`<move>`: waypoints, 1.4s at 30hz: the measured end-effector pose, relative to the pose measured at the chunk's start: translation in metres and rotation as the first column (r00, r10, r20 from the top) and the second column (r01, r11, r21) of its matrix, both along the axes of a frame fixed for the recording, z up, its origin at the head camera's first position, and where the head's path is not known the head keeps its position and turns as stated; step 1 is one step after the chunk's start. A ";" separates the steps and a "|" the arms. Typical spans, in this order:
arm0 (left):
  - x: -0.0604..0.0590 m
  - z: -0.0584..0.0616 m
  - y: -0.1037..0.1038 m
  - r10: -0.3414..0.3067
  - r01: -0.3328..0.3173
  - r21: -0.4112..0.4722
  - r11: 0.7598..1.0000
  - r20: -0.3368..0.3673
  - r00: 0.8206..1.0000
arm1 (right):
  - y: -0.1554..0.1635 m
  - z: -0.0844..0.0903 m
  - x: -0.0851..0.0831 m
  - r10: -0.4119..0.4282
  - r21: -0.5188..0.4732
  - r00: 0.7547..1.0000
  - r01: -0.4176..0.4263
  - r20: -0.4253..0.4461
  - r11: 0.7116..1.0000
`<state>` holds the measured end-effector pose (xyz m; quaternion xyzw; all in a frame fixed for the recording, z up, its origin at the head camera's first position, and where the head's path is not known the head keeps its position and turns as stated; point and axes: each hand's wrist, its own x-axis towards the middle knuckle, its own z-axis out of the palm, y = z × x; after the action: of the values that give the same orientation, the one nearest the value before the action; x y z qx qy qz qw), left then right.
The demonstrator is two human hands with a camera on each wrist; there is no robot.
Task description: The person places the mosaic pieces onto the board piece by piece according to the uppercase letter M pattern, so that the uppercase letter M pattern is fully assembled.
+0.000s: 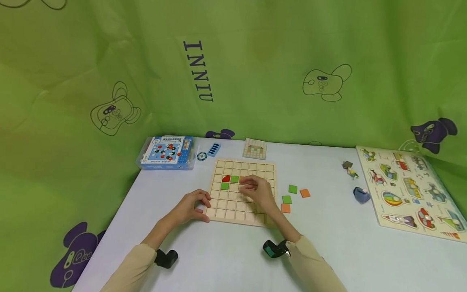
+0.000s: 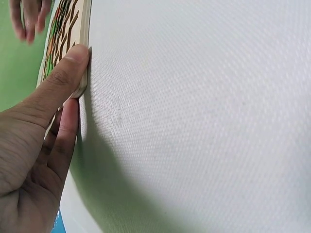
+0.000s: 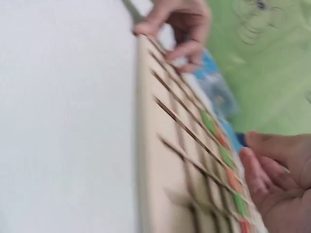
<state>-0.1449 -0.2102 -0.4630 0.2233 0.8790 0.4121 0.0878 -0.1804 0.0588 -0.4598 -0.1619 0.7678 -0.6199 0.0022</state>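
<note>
Centrally on the white table (image 1: 226, 259), a wooden grid board (image 1: 241, 190) is shown lying flat, its square cells mostly unfilled. Its near left corner is gripped by the left hand (image 1: 191, 207): in the left wrist view the thumb (image 2: 63, 80) is pressed flat against the board's edge (image 2: 85, 29), with the other fingers curled on the board's top face. The right hand (image 1: 257, 190) is held over the middle of the grid, fingers bent downward onto the cells; whether a tile is pinched beneath them cannot be told, and the right wrist view is blurred. Already seated in the grid, just left of that hand, are a red quarter-circle tile (image 1: 226, 178) and two green square tiles (image 1: 234, 179), (image 1: 224, 186). Loose tiles are seen on the table just right of the board: two green (image 1: 292, 189) and two orange (image 1: 305, 193). Behind the board a pattern card (image 1: 254, 148) is laid, with a blue boxed kit (image 1: 167, 152) at far left. A vehicle peg puzzle (image 1: 408, 190) occupies the right edge.
</note>
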 end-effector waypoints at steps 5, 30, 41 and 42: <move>0.000 -0.001 0.000 0.002 -0.002 0.003 1.000 0.007 1.000 | 0.069 0.021 0.010 0.035 0.164 0.999 -0.031 -0.019 0.986; 0.001 0.000 0.000 0.005 -0.006 0.039 0.999 0.032 0.999 | 0.167 -0.004 0.015 -0.239 0.113 0.970 0.233 0.043 0.966; 0.000 -0.001 -0.001 0.003 -0.004 0.038 0.999 0.012 1.000 | 0.109 0.000 0.015 -0.236 0.013 0.963 0.237 0.130 0.971; 0.000 -0.001 -0.001 0.006 -0.007 0.037 0.999 0.016 1.000 | 0.104 0.000 0.014 -0.232 0.009 0.963 0.233 0.134 0.972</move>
<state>-0.1448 -0.2111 -0.4642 0.2188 0.8713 0.4302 0.0892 -0.1659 0.1623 -0.4600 -0.0287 0.7773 -0.6281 -0.0194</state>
